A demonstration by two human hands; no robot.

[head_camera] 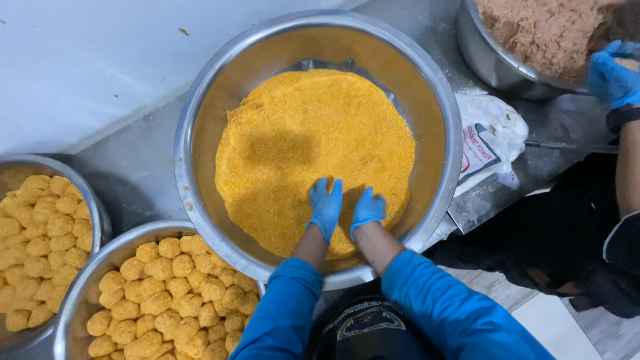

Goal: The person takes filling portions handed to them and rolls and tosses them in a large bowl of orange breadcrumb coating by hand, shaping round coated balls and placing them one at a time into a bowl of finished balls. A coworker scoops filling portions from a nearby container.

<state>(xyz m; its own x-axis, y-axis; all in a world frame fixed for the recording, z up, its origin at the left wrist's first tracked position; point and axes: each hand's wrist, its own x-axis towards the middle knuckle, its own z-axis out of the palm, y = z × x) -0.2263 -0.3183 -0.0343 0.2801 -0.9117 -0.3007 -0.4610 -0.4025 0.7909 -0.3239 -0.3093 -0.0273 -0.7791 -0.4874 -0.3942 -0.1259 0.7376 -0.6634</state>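
Crumbs (pixel 307 140), bright orange-yellow, fill the bottom of a big steel bowl (pixel 200 100) at the centre of the frame. Both gloved hands press down into them at the lower edge of the heap, side by side and just apart. The left hand (pixel 326 205) lies flat with its fingers together, pointing up the frame; the right hand (pixel 368 208) is curled a little, fingertips sunk in the crumbs. Whether either one closes on something under the surface cannot be told; nothing shows between the fingers. The gloves are blue, and blue sleeves (pixel 460 313) run down to the bottom edge.

At the lower left, touching the big bowl's rim, stands a second bowl (pixel 83 287) heaped with crumbed balls (pixel 167 293), rounded and golden. A third bowl (pixel 100 213) at the left edge holds more of the same.

At the upper right, a fourth bowl (pixel 480 53) carries a pale brown minced mix (pixel 540 27). Another person's blue-gloved hand (pixel 613 77) rests at its right rim, with a bare forearm below it. Between this bowl and the big one, a crumpled white bag (pixel 493 127) lies on the grey steel counter (pixel 133 167). A white wall (pixel 80 60) fills the upper left.
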